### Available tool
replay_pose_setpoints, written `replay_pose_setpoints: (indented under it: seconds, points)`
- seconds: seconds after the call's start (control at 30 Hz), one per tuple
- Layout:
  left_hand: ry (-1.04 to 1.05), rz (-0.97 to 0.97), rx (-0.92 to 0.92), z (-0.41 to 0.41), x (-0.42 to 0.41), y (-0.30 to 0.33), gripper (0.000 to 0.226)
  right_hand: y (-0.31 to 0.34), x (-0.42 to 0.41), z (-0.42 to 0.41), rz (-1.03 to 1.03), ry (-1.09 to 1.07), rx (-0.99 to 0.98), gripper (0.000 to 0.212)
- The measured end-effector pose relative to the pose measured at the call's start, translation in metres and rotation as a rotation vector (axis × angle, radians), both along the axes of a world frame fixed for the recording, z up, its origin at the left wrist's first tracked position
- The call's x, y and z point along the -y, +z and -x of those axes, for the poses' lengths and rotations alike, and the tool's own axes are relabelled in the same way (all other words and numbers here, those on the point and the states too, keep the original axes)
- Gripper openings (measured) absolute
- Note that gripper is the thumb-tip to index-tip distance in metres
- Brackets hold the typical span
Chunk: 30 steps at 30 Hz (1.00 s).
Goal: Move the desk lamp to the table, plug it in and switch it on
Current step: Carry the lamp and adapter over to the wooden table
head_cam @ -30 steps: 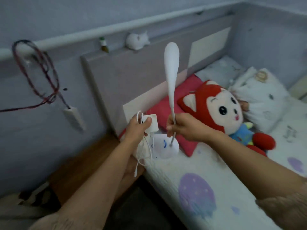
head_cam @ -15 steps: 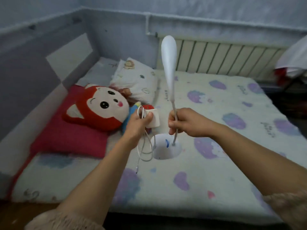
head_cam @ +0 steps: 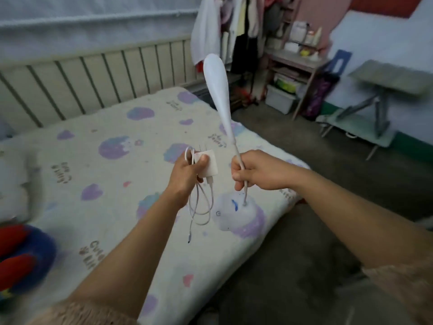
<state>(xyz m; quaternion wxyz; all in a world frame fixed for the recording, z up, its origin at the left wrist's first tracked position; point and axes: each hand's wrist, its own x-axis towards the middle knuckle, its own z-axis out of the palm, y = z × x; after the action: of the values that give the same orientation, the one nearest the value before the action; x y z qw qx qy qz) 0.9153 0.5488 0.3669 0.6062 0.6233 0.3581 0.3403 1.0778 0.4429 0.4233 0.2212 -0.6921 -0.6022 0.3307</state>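
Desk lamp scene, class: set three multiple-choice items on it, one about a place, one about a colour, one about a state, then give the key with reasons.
1. Where does the right hand grip the desk lamp?
A. its head
B. its thin neck
C. its base

2. What colour is the power adapter in the left hand?
A. white
B. black
C. red

3. What state is the cable in?
A. plugged into a wall
B. stretched tight
C. dangling in loose loops

Key: B, fingers wrap the neck above the round base; A, it is plainly white; C, its loops hang below the hand, end free.
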Motion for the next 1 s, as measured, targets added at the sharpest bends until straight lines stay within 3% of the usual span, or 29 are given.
replay_pose_setpoints:
  seconds: [0.2, 0.57, 0.7, 1.0]
  points:
    - [-0.231, 0.012, -0.006, -0.158, -0.01, -0.004, 0.004, -0.006, 0.023, -0.131, 0.01, -0.233, 0.027, 0.016]
    - [-0.558, 0.085, -0.023, -0.428, -0.041, 0.016, 0.012, 0.012, 0.038, -0.358, -0.002, -0.589, 0.042, 0.015]
    - [-0.597, 0.106, -0.036, -0.506, -0.042, 0.01, 0.026, 0.005, 0.042, -0.431, -0.009, -0.644, 0.059, 0.014]
    - [-0.593, 0.107, -0.005, -0.766, -0.033, -0.01, 0.027, -0.011, 0.057, -0.687, -0.021, -0.72, 0.0, 0.014]
